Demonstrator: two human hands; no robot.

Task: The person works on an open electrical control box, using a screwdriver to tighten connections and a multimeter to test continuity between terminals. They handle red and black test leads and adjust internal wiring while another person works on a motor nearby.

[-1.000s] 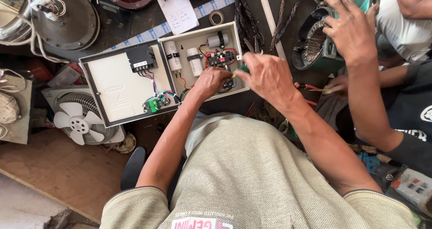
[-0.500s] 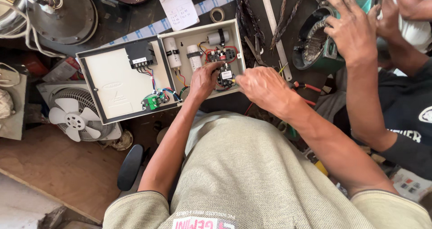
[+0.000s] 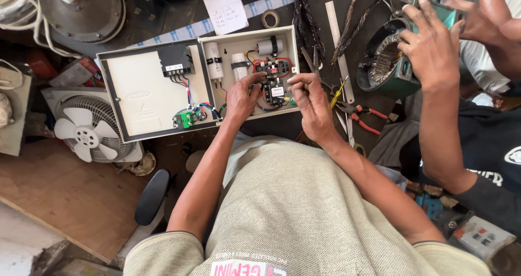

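An open grey electrical control box (image 3: pixel 247 40) lies on the dark bench, its lid (image 3: pixel 144 94) folded out to the left. A black contactor (image 3: pixel 274 85) with red wires sits in the middle of the box, next to two white cylindrical capacitors (image 3: pixel 213 60). My left hand (image 3: pixel 243 96) reaches into the box, fingertips on the wires at the contactor's left side. My right hand (image 3: pixel 310 101) hovers at the contactor's right side with thumb and fingers pinched together. Whatever lies between them is too small to see. A small green circuit board (image 3: pixel 185 118) hangs on wires from the lid.
Another person's hands (image 3: pixel 434 45) work on a green motor stator (image 3: pixel 388 67) at the right. A yellow screwdriver (image 3: pixel 339 94), red-handled pliers (image 3: pixel 364 116) and a steel ruler (image 3: pixel 337 42) lie right of the box. A white fan (image 3: pixel 87 129) sits lower left.
My right hand has drawn in from a spread pose over the box's right edge to a pinch beside the contactor. My left hand has shifted slightly along the contactor's left side.
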